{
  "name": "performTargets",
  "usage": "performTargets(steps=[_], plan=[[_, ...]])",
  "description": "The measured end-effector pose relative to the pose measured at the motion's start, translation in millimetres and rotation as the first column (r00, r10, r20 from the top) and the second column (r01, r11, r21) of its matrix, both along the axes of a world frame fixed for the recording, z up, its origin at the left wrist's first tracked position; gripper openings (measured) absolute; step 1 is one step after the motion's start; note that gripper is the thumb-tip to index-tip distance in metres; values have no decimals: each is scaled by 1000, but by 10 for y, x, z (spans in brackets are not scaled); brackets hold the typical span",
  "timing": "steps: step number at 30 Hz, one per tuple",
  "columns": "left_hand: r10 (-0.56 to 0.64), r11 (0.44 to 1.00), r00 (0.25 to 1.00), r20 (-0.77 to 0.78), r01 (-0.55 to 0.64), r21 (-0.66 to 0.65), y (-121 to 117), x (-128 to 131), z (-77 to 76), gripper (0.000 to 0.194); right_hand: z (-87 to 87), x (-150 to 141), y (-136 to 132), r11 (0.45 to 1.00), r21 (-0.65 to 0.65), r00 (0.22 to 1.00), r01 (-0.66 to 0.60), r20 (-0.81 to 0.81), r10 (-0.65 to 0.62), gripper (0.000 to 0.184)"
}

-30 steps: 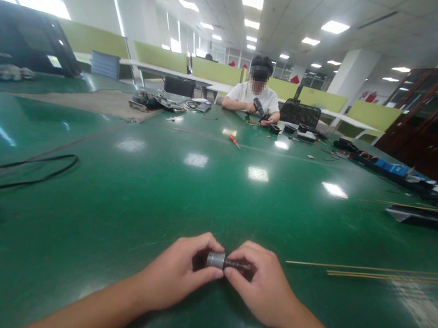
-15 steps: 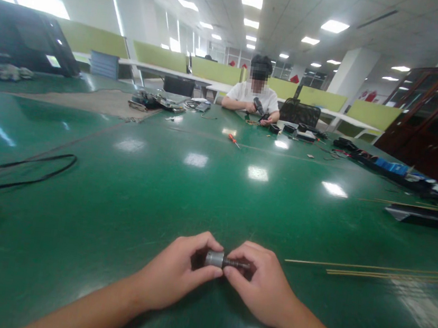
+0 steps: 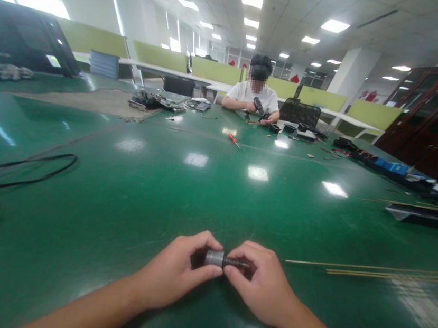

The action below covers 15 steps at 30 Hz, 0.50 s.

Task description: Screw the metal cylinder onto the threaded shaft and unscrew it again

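Your left hand (image 3: 169, 272) pinches the metal cylinder (image 3: 214, 258), your right hand (image 3: 265, 287) the thin shaft (image 3: 235, 263) jutting from it; both sit between your palms, long axis left-right, neither hand nearer. Green tabletop (image 3: 152, 188) runs ahead to the screwdriver (image 3: 233, 140); thin rods (image 3: 349, 273) lie near, on your right.

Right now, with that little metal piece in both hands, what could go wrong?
The metal piece could slip: the left hand pinches its wide grey end, the right hand its narrow shaft. If dropped, its rounded end might let it roll on the smooth green table.
Thin rods lie loose just beyond the right hand, so a sideways swing could knock them.
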<state>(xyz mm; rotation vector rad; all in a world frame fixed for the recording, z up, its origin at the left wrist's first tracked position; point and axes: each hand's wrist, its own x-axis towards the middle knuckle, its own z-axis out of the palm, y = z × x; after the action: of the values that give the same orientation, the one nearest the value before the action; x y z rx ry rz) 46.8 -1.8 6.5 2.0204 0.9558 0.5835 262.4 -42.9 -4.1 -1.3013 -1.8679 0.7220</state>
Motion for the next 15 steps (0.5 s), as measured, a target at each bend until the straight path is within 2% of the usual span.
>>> performTargets(steps=[15], plan=[[5, 1000, 1000, 10, -5, 3, 6, 0, 3, 17, -3, -11, 1, 1000, -12, 1000, 13, -10, -13, 3]])
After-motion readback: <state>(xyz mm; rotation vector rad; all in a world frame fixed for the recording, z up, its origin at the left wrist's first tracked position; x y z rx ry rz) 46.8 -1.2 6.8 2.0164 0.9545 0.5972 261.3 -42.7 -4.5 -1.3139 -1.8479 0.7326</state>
